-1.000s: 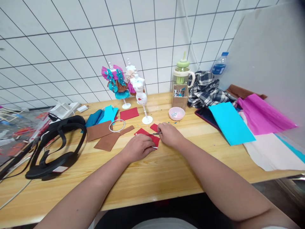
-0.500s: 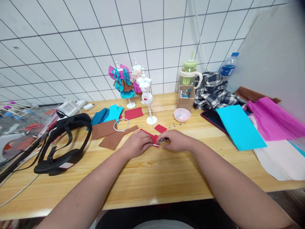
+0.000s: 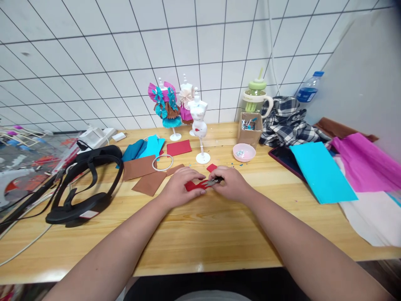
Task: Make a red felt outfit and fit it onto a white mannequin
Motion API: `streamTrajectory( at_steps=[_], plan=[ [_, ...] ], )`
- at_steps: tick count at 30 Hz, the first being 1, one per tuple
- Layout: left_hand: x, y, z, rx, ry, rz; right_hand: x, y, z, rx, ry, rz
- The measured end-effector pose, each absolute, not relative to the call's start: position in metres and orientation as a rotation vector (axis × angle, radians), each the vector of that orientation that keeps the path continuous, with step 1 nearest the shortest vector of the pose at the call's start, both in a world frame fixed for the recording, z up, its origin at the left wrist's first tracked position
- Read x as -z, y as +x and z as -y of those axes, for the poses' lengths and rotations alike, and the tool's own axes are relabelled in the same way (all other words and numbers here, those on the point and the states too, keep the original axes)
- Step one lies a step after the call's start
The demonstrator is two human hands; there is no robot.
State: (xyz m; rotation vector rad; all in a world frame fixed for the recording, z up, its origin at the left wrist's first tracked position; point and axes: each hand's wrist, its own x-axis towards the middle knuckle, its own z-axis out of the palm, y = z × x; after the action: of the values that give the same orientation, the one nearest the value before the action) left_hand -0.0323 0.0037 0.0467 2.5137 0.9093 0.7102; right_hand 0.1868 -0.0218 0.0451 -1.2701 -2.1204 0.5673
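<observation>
My left hand (image 3: pixel 179 187) is closed on a red piece of paper (image 3: pixel 191 185) low over the wooden table, thumb below and fingers above. In my right hand (image 3: pixel 234 183) is a pair of small scissors (image 3: pixel 213 182) with grey blades and a dark handle. The blades point left and meet the right end of the red piece. Just beyond my right fingers lies another red scrap (image 3: pixel 211 167), partly hidden. A bare white mini dress form (image 3: pixel 199 115) stands upright behind my hands.
Two dressed forms (image 3: pixel 166 102) stand farther back. Brown sheets (image 3: pixel 149 184), a white ring (image 3: pixel 154 164) and a black headset (image 3: pixel 94 205) lie left. Rightward are a pink bowl (image 3: pixel 244 156), a small box (image 3: pixel 249 134), a cup (image 3: pixel 255 100) and a cyan sheet (image 3: pixel 322 171).
The scissors now show more plainly, with their blades at the red paper. My left fingers have lifted and arched over it. The whole view has shifted slightly.
</observation>
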Motion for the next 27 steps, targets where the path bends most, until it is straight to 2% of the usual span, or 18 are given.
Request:
streamTrajectory(
  at_steps=[3,7,14,27],
  plan=[
    [-0.048,-0.028,-0.001,-0.787,2.450,-0.979,-0.046,0.184,0.026,-0.593,-1.273,2.042],
    [-0.048,-0.028,-0.001,-0.891,2.053,-1.159,-0.049,0.181,0.031,-0.655,-1.336,1.832],
    [-0.046,-0.031,-0.005,-0.806,1.493,-1.152,-0.058,0.176,0.042,-0.670,-1.346,1.847],
    [-0.044,-0.027,-0.001,-0.926,1.360,-1.003,-0.060,0.160,0.049,-0.736,-1.431,1.936]
  ],
)
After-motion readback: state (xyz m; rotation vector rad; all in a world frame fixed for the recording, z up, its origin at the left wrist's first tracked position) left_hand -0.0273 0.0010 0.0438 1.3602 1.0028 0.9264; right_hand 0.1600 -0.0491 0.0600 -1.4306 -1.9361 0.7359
